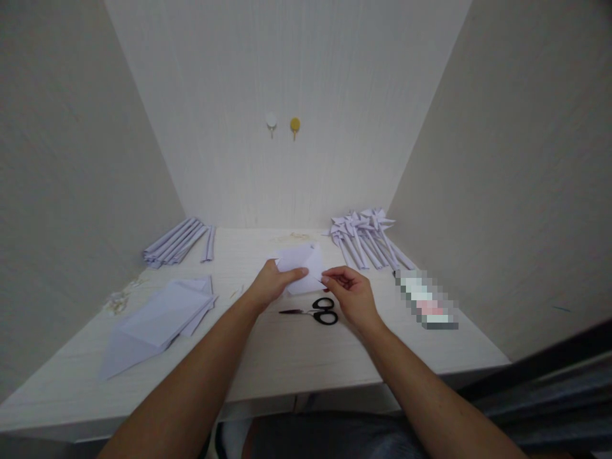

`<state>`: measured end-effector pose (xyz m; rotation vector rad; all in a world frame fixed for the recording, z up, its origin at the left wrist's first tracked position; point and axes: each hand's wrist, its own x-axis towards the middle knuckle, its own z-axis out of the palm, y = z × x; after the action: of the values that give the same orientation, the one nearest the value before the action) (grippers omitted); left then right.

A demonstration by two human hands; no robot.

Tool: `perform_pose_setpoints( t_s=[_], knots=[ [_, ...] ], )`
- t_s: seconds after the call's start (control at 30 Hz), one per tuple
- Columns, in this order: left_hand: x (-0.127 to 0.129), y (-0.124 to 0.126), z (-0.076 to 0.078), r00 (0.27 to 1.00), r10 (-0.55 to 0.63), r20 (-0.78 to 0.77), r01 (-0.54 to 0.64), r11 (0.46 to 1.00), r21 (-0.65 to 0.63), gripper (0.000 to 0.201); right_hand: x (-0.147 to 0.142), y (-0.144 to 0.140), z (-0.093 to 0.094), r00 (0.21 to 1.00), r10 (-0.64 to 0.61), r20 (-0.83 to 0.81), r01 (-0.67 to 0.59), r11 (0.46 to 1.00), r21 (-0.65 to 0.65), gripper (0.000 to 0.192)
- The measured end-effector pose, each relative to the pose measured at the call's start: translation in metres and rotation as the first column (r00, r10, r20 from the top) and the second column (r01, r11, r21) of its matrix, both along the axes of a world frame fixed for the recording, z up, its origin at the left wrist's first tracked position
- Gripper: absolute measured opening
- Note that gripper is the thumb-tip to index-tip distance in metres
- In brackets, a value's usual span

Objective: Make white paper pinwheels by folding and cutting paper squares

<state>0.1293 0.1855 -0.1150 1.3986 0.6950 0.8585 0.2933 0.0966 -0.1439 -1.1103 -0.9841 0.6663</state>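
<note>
I see left hand [273, 285] and right hand [351, 294] both pinching the folded paper [301, 268] above the worktop [287, 357], sheet at 12 o'clock from both, scissors [315, 312] just below at 6, blades pointing 9.

Pale wood-grain desk [296, 363] set in an alcove of three whitish, finely ribbed walls: back wall [287, 76], left wall [62, 191], right wall [516, 159]. Two small hooks (one white [271, 122], one yellow [295, 125]) hang on the back wall, well above the fingers. Lighting soft and even. Dark furniture edge [564, 363] at lower right.
</note>
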Motion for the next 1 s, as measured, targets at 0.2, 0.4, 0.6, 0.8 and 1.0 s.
perform_pose_setpoints(
  t_s=[0.2,0.4,0.6,0.8,1.0],
  knots=[
    [0.0006,0.0013,-0.0015,1.000,-0.006,-0.005,0.006,1.000,-0.014,0.041,0.0000,0.0013,0.0002,1.000,-0.001,-0.021,0.001,1.000,0.018,0.020],
    [0.0016,0.0019,-0.0028,1.000,0.019,-0.002,-0.019,1.000,-0.005,0.043,0.0011,0.0023,-0.0024,0.999,0.012,-0.030,-0.011,0.999,0.030,0.019],
    [0.0012,0.0018,-0.0028,1.000,0.028,-0.010,-0.028,1.000,0.003,0.043,0.0022,0.0024,-0.0045,0.999,0.019,-0.032,-0.018,0.999,0.030,0.019],
    [0.0017,0.0029,-0.0047,1.000,0.007,0.004,-0.007,1.000,-0.013,0.045,0.0022,0.0027,-0.0038,0.999,0.018,-0.032,-0.017,0.999,0.027,0.019],
    [0.0020,0.0023,-0.0032,1.000,0.017,0.010,-0.018,1.000,0.004,0.044,0.0024,0.0027,-0.0031,1.000,0.013,-0.022,-0.012,1.000,0.025,0.019]
  ],
)
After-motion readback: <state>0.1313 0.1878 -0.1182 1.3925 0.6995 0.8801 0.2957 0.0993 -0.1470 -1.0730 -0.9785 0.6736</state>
